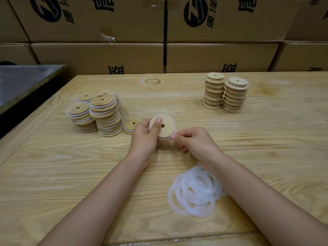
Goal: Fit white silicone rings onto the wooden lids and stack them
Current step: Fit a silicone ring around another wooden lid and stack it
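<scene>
Head view: left hand grips a wooden lid above the middle of the worktop, thumb laid across its face. Right hand pinches a white silicone ring at the lid's lower right edge. Loose rings lie heaped beside the right forearm. Ringed lids are stacked at far left; bare lids stand in two stacks at far right, well apart
</scene>
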